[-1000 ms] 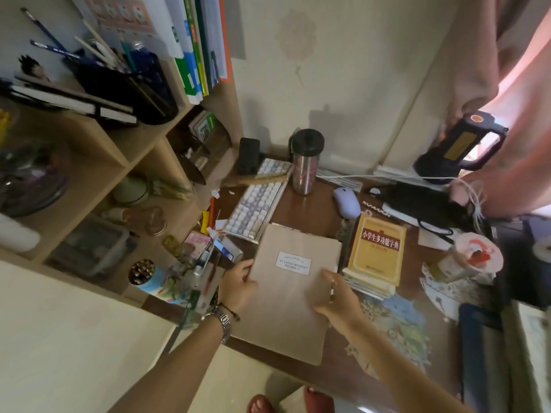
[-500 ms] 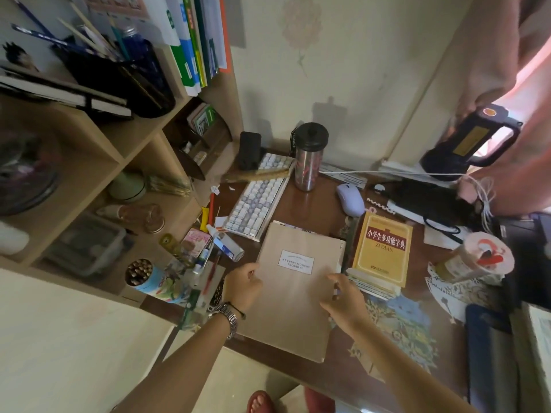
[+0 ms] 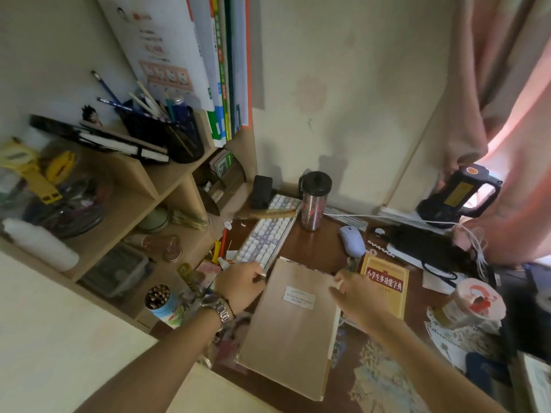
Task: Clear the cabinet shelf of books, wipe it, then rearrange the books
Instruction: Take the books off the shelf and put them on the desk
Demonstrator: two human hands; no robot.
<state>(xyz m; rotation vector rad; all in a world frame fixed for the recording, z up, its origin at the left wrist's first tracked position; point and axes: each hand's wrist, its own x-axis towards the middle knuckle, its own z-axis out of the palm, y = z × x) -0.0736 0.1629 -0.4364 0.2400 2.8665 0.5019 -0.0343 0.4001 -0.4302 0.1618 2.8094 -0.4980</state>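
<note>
Both hands have slid up the brown book [image 3: 293, 326] since a second ago, from its middle edges toward its far corners, and the view has tipped up to show more of the shelf. The desk [image 3: 316, 248] carries the book flat near its front edge, just beside a yellow dictionary [image 3: 387, 281] and below a keyboard [image 3: 265, 236]. On the cabinet's upper shelf [image 3: 176, 174] a row of upright books [image 3: 220, 70] leans by a pen pot [image 3: 170, 132], not yet cleared. The brown book looks large, thin and paper-wrapped, so it probably weighs little, flexes somewhat, and its cover may slip or tear; gripping both long edges or the spine seems safest. The left hand [image 3: 238, 286] rests at the book's upper left corner, fingers curled, though whether they pinch the cover cannot be told. The right hand [image 3: 357, 296] lies at the right edge, fingers loosely bent, its grip likewise unclear.
</note>
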